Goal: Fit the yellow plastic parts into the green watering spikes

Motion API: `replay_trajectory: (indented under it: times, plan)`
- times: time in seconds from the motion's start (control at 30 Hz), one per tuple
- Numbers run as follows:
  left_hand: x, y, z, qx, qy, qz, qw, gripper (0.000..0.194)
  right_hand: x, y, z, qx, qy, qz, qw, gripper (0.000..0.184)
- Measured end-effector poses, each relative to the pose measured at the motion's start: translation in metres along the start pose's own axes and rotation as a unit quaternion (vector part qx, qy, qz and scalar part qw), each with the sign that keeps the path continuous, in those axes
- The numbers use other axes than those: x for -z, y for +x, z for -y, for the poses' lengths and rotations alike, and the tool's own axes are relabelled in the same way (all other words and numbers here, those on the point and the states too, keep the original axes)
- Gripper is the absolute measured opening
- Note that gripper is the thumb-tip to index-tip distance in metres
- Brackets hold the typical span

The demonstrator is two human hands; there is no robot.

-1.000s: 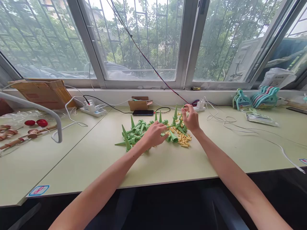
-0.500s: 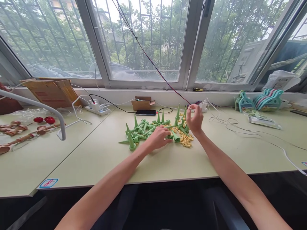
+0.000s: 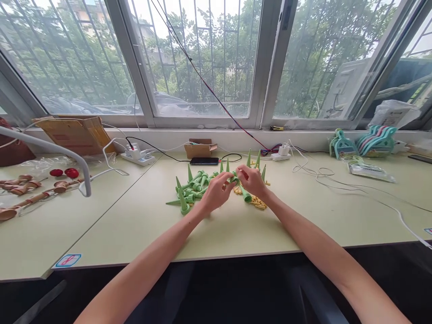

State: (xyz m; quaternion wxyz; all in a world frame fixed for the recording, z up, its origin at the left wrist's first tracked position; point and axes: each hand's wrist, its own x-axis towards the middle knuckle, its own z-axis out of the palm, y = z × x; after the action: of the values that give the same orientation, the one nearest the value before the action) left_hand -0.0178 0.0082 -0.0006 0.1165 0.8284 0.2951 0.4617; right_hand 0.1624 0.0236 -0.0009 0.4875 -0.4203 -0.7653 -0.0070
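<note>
A heap of green plastic cone spikes (image 3: 192,186) lies mid-table, some upright, some on their sides. Beside it on the right is a pile of small yellow plastic pieces (image 3: 258,203). My left hand (image 3: 216,193) and my right hand (image 3: 251,180) meet just above the heap. Together their fingers pinch one green spike part (image 3: 234,178). Whether my right fingers also hold a small yellow piece I cannot tell. Upright spikes (image 3: 258,159) stand just behind my right hand.
A black phone (image 3: 204,160), a small cardboard box (image 3: 200,147) and a power strip (image 3: 137,156) lie behind the heap. White cables (image 3: 317,172) trail right. Wooden toys with red balls (image 3: 62,173) and a grey lamp arm (image 3: 50,150) are on the left.
My right hand came down and left from above the upright spikes to meet my left hand. My left hand lifted off the heap with a green part.
</note>
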Motion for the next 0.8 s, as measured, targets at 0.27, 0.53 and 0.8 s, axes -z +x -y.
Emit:
replay_trajectory:
  times: [0.27, 0.53, 0.8]
  plan:
    - [0.0, 0.0, -0.003, -0.017, 0.012, -0.016, 1.0, 0.018, -0.002, 0.0, -0.002, -0.019, -0.005, 0.059, 0.998, 0.025]
    - [0.001, -0.003, -0.009, 0.009, -0.003, -0.016, 1.0, 0.015, 0.002, 0.0, 0.0, -0.029, -0.096, 0.185, 0.978, 0.009]
    - [-0.001, -0.004, -0.011, -0.001, 0.03, -0.01, 0.999, 0.012, 0.002, -0.002, 0.004, -0.017, -0.104, 0.244, 0.964, 0.016]
